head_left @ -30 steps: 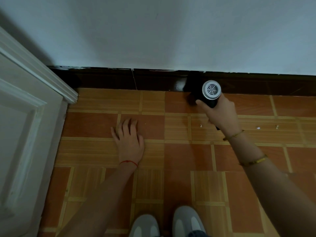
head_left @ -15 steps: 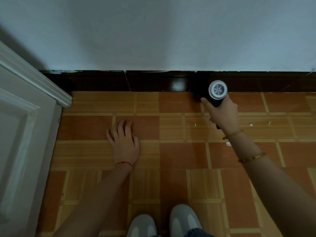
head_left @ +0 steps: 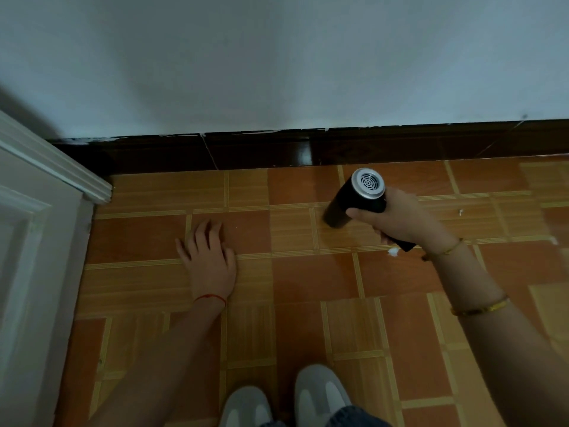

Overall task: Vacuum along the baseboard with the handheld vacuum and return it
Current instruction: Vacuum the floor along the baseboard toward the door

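My right hand [head_left: 400, 220] grips the black handheld vacuum [head_left: 354, 198], whose silver vented rear cap faces up. Its dark nozzle end points down and left at the orange tiled floor, a short way in front of the dark brown baseboard [head_left: 277, 152]. My left hand [head_left: 209, 257] lies flat on the floor with fingers spread, left of the vacuum and holding nothing. Small white scraps [head_left: 393, 251] lie on the tiles beside my right wrist, and another white scrap [head_left: 461, 212] lies further right.
A white door frame [head_left: 58, 171] and door panel fill the left side, meeting the baseboard at the corner. The pale wall rises above the baseboard. My two grey shoes [head_left: 286, 399] show at the bottom edge. Tiled floor stretches to the right.
The vacuum has pulled back from the baseboard toward me and tilted, its nozzle now over the floor tiles. My left hand stays planted in the same spot.
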`<state>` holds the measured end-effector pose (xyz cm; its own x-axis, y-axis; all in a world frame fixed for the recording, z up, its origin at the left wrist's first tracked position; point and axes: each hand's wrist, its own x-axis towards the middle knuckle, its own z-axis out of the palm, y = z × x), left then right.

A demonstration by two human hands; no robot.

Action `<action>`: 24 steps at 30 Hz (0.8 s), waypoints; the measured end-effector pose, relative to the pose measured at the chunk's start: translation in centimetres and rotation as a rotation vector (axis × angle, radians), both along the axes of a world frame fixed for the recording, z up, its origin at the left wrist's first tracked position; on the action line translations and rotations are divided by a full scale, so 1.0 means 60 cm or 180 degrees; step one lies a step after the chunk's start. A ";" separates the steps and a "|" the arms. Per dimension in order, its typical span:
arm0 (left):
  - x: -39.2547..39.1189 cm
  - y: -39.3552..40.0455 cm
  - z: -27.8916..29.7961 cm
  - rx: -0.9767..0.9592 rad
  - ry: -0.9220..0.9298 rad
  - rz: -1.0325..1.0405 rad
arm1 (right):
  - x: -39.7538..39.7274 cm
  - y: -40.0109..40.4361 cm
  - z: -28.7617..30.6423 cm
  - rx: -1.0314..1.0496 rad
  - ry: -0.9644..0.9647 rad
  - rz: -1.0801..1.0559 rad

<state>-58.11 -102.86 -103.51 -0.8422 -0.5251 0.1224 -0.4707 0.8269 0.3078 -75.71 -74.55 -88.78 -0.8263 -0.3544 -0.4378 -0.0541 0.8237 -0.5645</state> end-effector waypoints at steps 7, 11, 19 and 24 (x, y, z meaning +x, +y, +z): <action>-0.002 0.002 0.000 -0.0088 -0.0026 -0.0055 | 0.014 -0.021 -0.012 -0.0089 0.0214 0.0140; -0.012 0.026 0.011 -0.0009 0.0039 -0.0431 | 0.007 -0.062 -0.039 -0.0288 0.0624 -0.0030; -0.048 0.122 0.003 0.0258 -0.0136 -0.0694 | -0.025 -0.077 -0.073 -0.0308 0.1035 -0.0625; -0.046 0.120 0.004 0.0145 -0.0192 -0.0714 | -0.026 -0.040 -0.075 -0.0343 0.1209 -0.1265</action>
<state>-60.85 -95.67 -103.26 -0.9435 -0.3278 0.0487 -0.2955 0.8988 0.3238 -77.26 -76.98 -93.28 -0.9980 -0.0096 -0.0619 0.0329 0.7610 -0.6479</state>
